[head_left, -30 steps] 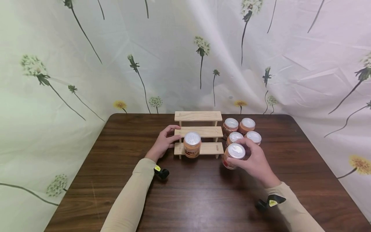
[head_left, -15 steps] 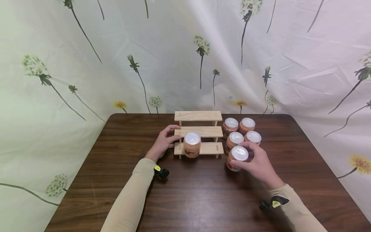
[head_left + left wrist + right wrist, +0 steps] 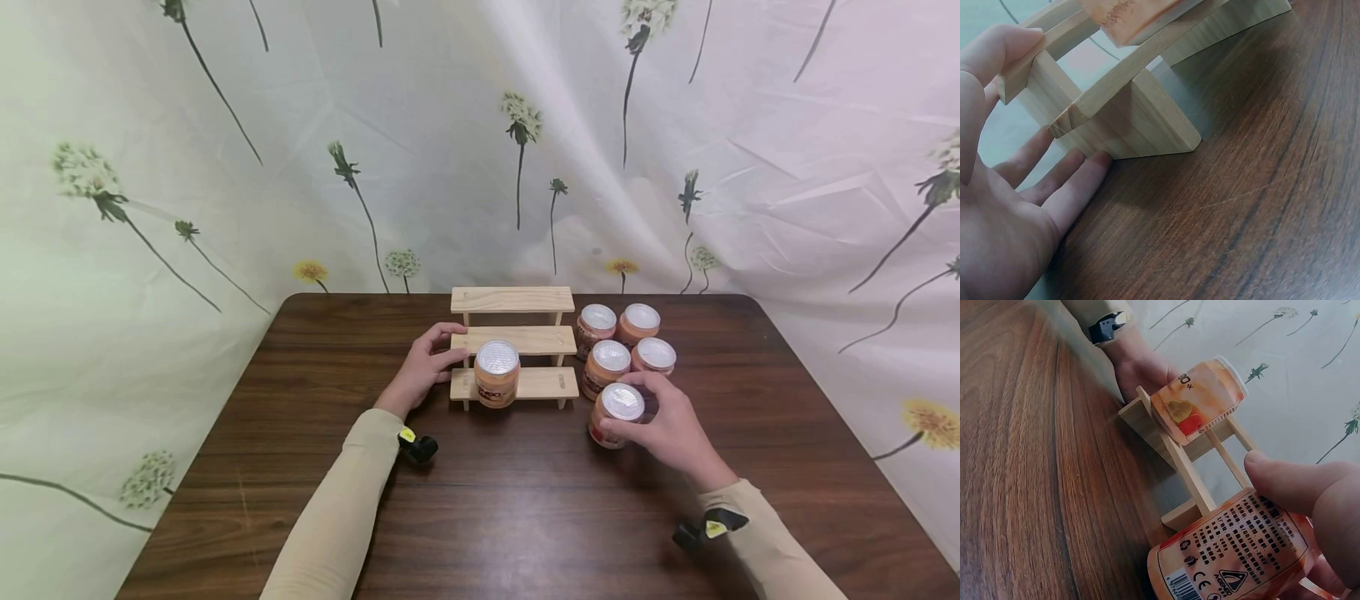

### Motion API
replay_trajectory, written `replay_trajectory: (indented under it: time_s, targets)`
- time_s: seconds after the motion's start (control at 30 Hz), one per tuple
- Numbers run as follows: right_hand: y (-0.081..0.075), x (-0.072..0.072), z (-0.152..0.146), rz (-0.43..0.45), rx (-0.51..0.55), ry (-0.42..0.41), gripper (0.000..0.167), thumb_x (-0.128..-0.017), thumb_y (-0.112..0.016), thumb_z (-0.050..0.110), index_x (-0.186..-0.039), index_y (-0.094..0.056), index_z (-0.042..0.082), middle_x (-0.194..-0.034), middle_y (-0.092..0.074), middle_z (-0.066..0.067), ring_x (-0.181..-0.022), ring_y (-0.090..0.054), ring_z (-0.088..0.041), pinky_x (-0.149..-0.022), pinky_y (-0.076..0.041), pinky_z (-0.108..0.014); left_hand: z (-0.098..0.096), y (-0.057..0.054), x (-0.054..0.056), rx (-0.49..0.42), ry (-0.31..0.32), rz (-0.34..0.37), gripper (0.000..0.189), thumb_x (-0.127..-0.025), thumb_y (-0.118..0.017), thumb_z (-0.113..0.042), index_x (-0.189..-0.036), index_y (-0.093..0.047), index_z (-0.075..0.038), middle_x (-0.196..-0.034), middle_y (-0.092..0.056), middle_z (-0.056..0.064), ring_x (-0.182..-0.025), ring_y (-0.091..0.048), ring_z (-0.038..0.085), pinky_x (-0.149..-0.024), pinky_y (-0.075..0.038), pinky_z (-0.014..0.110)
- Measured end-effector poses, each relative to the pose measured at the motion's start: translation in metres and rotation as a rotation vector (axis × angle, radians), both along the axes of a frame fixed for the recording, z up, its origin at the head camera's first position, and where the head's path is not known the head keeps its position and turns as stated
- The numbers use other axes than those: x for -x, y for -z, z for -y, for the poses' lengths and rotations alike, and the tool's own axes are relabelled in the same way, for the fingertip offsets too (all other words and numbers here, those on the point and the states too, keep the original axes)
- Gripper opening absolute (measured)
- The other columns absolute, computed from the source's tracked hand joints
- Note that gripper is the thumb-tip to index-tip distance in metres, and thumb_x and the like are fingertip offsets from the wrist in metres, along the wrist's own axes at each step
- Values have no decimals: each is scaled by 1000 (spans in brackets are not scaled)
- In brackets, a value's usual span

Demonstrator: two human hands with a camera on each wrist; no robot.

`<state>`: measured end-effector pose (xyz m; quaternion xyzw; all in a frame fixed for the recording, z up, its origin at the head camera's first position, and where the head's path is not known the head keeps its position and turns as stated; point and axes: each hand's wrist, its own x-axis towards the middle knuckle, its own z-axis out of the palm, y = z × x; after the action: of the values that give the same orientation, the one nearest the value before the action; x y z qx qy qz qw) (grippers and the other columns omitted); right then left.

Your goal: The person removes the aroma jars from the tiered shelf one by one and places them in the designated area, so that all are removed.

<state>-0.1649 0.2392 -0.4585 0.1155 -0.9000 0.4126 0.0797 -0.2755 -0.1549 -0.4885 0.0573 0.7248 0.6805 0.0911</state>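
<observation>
A three-step wooden display stand [image 3: 543,340] stands on the brown table. My left hand [image 3: 420,371] touches its left end; in the left wrist view the fingers [image 3: 1075,190] lie fairly straight against the side panel. On the stand's lowest step, left of its middle, an orange-labelled jar [image 3: 497,387] sits upright. My right hand [image 3: 667,425] grips another orange jar [image 3: 611,425] between thumb and fingers, just right of and in front of the stand. Its printed back label [image 3: 1229,547] shows in the right wrist view. Whether this jar's base touches the table cannot be told.
Several more silver-topped orange jars, among them a near one [image 3: 606,371] and a far one [image 3: 640,323], stand grouped beside the stand's right end. A dandelion-patterned cloth [image 3: 450,167] hangs behind the dark wood table [image 3: 480,517].
My right hand has moved the held jar slightly right and toward me, away from the stand. The left hand, the stand and the jar on it have stayed put.
</observation>
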Motion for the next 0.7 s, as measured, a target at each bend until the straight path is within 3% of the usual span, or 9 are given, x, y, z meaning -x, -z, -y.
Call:
replay_trajectory:
  time_s: [0.43, 0.7]
  targets:
    - [3, 1, -5, 47, 20, -17, 65, -79, -95, 36, -131, -63, 11, -121, -69, -8, -106, -63, -23, -89, -53, -37, 0, 2, 1, -5, -3, -12, 40, -101, -74, -19, -138, -60, -20, -148, -49, 14, -118, -61, 26, -82, -61, 37]
    - [0, 1, -7, 65, 5, -20, 67, -79, -95, 33, -131, -62, 7, -122, -68, -11, -107, -65, -26, -89, -55, -38, 0, 2, 1, -7, -3, -6, 41, -101, -73, -18, -139, -59, -18, -147, -50, 14, -117, -61, 26, -82, -61, 38]
